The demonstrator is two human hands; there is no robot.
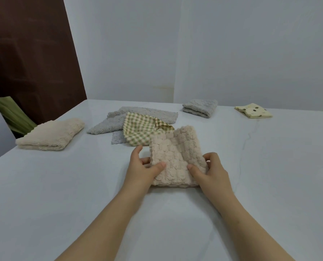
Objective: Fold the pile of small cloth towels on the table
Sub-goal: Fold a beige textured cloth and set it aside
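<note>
Folding looks about halfway done on the beige towel (175, 159), centre of frame. It's doubled over w/ the crease nearest the person, lower part on the bench (63, 194), far edge raised and rumpled. The left hand (145, 166) pinches its left edge, thumb on top, fingers tucked behind. The right hand (211, 170) grips the right edge the same way, thumb pressed into the pile, fingers curled round the back. Both forearms come up from the bottom of the frame and converge, wrists low nr the bench, palms turned in toward each other.

Next move, I reckon: bring the raised edge down square, match corners, then press flat. The cloth is fluffy, so it'll prob. spring back w/o a firm smoothing.

Already folded, by the look of them: a cream towel (49, 136) at mid-left, a grey folded towel (200, 108) right of centre, and a yellow spotted towel (253, 110) further right. Left to do: the checked towel (142, 130) just behind the beige one, lying over loose grey towels (110, 123). So approx half the job remains.
</note>
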